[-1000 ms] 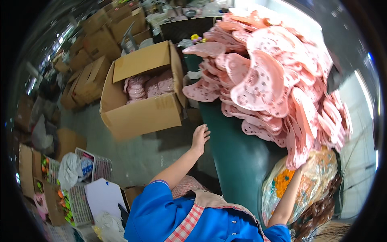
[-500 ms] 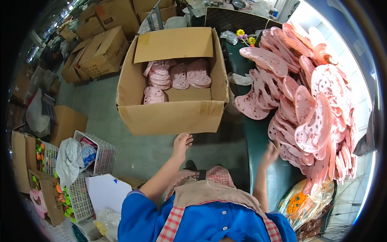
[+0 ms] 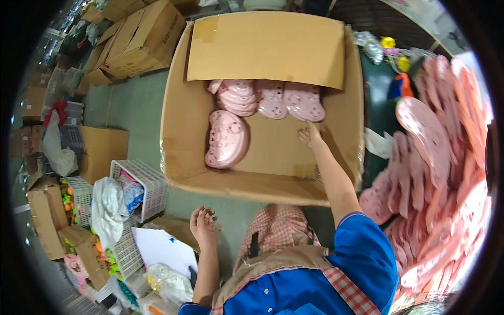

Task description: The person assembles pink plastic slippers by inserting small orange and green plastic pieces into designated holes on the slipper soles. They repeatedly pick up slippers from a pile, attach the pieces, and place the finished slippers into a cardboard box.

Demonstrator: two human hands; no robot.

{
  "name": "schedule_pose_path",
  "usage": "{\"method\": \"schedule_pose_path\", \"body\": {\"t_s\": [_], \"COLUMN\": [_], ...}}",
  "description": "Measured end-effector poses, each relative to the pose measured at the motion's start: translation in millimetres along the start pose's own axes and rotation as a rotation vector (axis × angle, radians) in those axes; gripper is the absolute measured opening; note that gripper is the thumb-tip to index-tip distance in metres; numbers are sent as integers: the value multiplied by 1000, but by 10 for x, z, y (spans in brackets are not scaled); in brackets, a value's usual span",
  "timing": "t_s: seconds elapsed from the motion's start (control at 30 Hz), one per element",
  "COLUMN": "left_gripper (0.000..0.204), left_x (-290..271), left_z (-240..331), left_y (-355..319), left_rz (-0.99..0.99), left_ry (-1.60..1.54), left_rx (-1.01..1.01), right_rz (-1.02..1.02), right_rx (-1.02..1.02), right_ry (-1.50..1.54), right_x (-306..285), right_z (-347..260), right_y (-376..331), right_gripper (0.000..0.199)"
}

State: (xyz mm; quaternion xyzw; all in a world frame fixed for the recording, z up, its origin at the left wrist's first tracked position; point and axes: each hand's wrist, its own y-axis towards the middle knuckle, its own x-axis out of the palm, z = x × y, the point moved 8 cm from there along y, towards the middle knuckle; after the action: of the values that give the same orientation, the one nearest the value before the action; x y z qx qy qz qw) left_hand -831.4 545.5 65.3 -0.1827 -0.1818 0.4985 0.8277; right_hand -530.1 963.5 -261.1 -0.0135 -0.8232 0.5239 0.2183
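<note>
A large open cardboard box point(image 3: 252, 186) stands in front of me. Along its far inner side sit pink moulded plastic pieces: a stack point(image 3: 237, 98) at the left, one piece point(image 3: 272, 102) in the middle and another point(image 3: 304, 102) at the right. A further curved pink piece with holes point(image 3: 228, 140) lies along the left wall. My right hand point(image 3: 310, 135) reaches down inside, just below the right-hand piece, its fingers apart and nothing seen in them. Outside the near edge, my left hand point(image 3: 203, 221) hangs with loosely bent, spread fingers, holding nothing.
A big heap of pink plastic pieces point(image 3: 436, 199) covers the green table point(image 3: 373, 79) at the right. White plastic baskets point(image 3: 152, 184) with bags and colourful parts stand at the left, near a white board point(image 3: 165, 252). More cardboard boxes point(image 3: 142, 42) stand at the far left.
I have bent toward the box, which now looks larger. My right hand has gone from beside the pink heap into the box. My left hand has drawn back from the box's front edge toward the left.
</note>
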Motion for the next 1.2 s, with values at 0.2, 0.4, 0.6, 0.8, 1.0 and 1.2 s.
{"method": "schedule_pose_path", "body": {"t_s": [0.2, 0.4, 0.6, 0.8, 1.0, 1.2], "left_gripper": [25, 13, 8, 6, 9, 10], "left_x": [821, 1603, 1043, 1274, 994, 962], "left_z": [676, 442, 140, 270, 318, 424], "left_y": [956, 1561, 1258, 1297, 1099, 917], "left_rz": [106, -221, -46, -242, -318, -515], "left_ry": [861, 1298, 1238, 1181, 1196, 914], "left_rx": [515, 715, 532, 788, 968, 1046], "right_rz": [-143, -60, 108, 239, 107, 204], "right_rx": [239, -300, -426, -538, -656, -619], "right_ry": [-542, -463, -883, -1319, -1210, -1385], "right_x": [723, 1841, 1948, 2721, 2901, 3267], "right_z": [1707, 2092, 2271, 1471, 2490, 1711], "right_y": [1268, 2437, 1414, 355, 74, -340], "right_gripper": [90, 113, 122, 116, 119, 113]}}
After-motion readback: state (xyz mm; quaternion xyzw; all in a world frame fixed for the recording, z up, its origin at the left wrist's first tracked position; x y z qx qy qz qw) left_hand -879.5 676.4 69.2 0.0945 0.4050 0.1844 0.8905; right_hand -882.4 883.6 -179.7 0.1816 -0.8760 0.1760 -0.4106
